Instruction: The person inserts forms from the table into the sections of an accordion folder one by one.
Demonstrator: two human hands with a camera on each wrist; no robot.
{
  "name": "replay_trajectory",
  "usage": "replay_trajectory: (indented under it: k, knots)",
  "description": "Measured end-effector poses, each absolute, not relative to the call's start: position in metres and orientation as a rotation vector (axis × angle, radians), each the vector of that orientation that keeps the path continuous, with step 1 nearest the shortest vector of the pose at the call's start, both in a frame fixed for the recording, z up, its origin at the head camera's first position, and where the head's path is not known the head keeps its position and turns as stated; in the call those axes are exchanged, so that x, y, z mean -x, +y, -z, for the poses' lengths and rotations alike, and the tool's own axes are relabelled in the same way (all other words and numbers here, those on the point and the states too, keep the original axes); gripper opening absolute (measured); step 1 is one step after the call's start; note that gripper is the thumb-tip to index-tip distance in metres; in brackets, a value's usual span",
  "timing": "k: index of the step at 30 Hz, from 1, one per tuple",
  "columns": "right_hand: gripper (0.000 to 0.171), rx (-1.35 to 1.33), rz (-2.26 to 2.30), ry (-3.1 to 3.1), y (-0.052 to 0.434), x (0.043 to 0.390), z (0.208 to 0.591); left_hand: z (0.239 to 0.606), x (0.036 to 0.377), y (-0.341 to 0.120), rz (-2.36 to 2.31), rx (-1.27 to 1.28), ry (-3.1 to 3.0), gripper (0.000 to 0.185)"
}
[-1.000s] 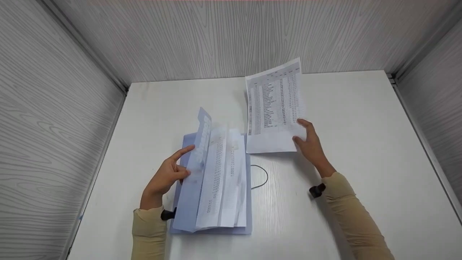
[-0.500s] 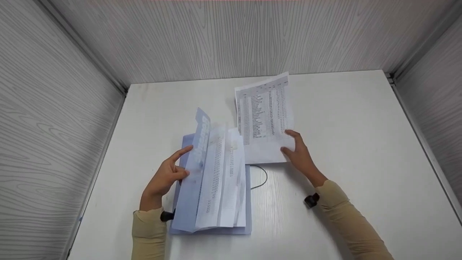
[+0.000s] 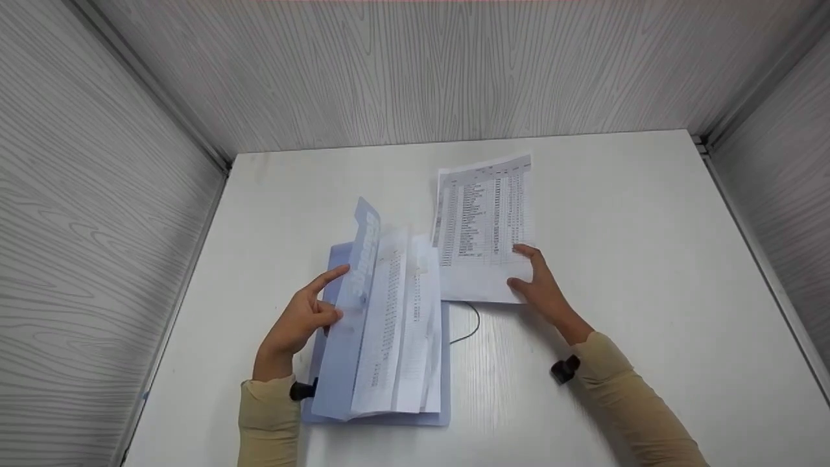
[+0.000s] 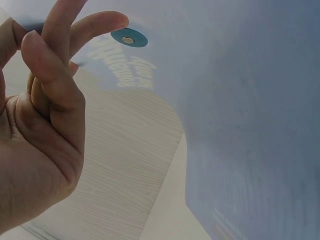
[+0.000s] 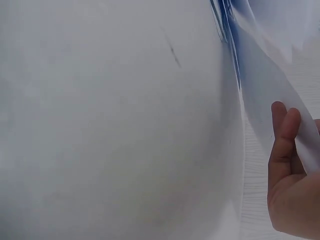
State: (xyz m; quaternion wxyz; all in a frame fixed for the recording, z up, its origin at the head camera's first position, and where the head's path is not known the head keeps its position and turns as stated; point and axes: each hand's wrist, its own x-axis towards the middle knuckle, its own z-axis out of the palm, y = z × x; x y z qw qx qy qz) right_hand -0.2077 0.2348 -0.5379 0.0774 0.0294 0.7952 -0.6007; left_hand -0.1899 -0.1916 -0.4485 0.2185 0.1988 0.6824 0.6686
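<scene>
Beside the blue folder (image 3: 337, 363): left hand (image 3: 295, 324) pinching its raised flap; right hand (image 3: 541, 288) pinching a printed sheet (image 3: 483, 227).

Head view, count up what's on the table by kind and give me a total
Blue folder: 1
Loose printed sheet, pinched by the right hand: 1
Black cord: 1
Total: 3
The papers inside the folder, whose cover the left hand holds open, overlap too much to count.

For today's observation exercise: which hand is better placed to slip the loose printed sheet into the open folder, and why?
Probably the right hand: it already pinches the printed sheet beside the blue folder. The left hand is occupied holding the folder's cover up.
</scene>
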Motion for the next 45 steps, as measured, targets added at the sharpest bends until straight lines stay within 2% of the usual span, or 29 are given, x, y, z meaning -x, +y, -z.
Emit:
replay_trajectory:
  k: [6,18,45]
  knots:
    - [0.066,-0.170,1.806,2.394,0.230,0.215,0.538,0.449,0.189,-0.193,-1.866,-0.581,1.885,0.075]
    - [0.065,-0.152,1.797,2.369,0.207,0.220,0.538,0.450,0.189,-0.195,-1.851,-0.578,1.920,0.074]
    - [0.064,-0.115,1.816,2.360,0.216,0.218,0.540,0.449,0.191,-0.195,-1.855,-0.574,1.910,0.075]
